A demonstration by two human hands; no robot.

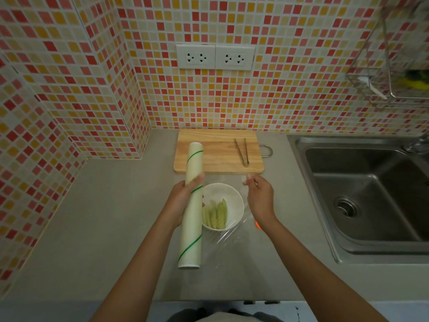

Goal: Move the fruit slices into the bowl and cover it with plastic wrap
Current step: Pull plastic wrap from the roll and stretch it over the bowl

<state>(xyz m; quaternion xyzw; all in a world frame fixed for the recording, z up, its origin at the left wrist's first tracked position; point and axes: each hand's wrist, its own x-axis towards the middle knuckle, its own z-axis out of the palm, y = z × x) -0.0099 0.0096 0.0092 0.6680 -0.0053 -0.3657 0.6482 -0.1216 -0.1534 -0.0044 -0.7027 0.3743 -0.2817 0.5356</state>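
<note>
One sheet of plastic wrap [234,238] stretches over the bowl [232,194] of fruit slices [217,213] on the counter [116,228] — thin, limp, clingy, likely to fold onto itself. Right hand [260,198] pinches its far edge; left hand [183,201] grips the light, stiff roll [191,219] mid-length — best kept taut by its corners.

Home kitchen: mosaic-tiled wall [290,101], steel sink [362,194], counter [104,217].
</note>
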